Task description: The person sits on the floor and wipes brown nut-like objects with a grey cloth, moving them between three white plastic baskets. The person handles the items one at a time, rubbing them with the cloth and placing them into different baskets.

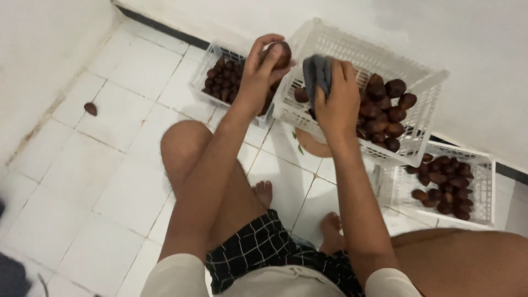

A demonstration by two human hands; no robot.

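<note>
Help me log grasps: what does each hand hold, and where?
Left hand: brown fruit, fingers around its sides. Right hand: grey cloth, bunched by its lower part.

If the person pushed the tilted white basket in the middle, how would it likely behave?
The basket already sits tilted, propped on something beneath, so it would probably rock or tip. Its thin plastic lattice looks light and slightly flexible. The brown fruits are piled toward the lower end and would likely shift further.

floor (110,181): white square tiles, grey grout, stained along left edge | left wall (38,49): plain white, meeting floor left of dark skirting strip | far wall (467,38): plain white, directly above dark skirting strip (165,27) | light: soft, even, faint shadows on tiles below strip
</note>
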